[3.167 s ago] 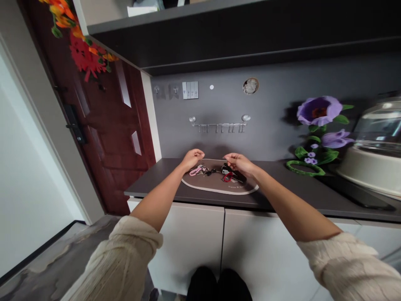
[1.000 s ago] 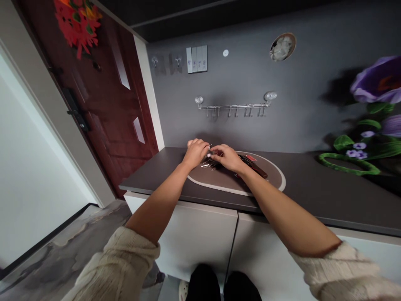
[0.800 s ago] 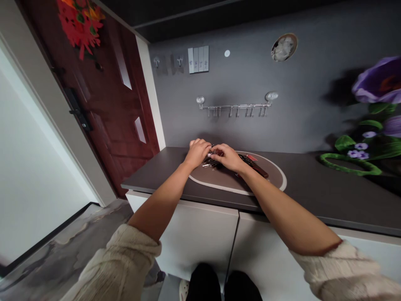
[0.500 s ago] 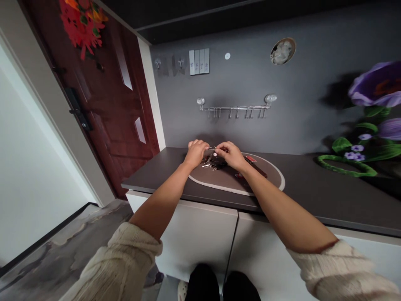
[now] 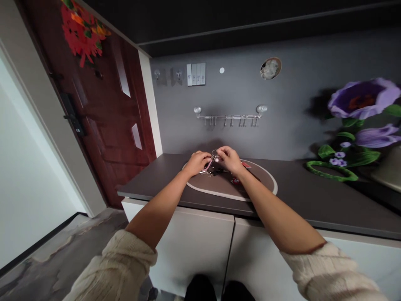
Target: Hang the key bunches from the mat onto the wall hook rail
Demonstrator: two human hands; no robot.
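Key bunch (image 5: 211, 164), mostly hidden and blurred, is pinched between left hand (image 5: 196, 162) and right hand (image 5: 230, 159).

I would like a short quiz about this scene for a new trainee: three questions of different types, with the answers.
1. True or false: the left hand and the right hand both grip the key bunch.
2. The key bunch is over: A) the oval mat B) a sink C) a chair.
3. What colour is the door?
Key: 1 true; 2 A; 3 dark red.
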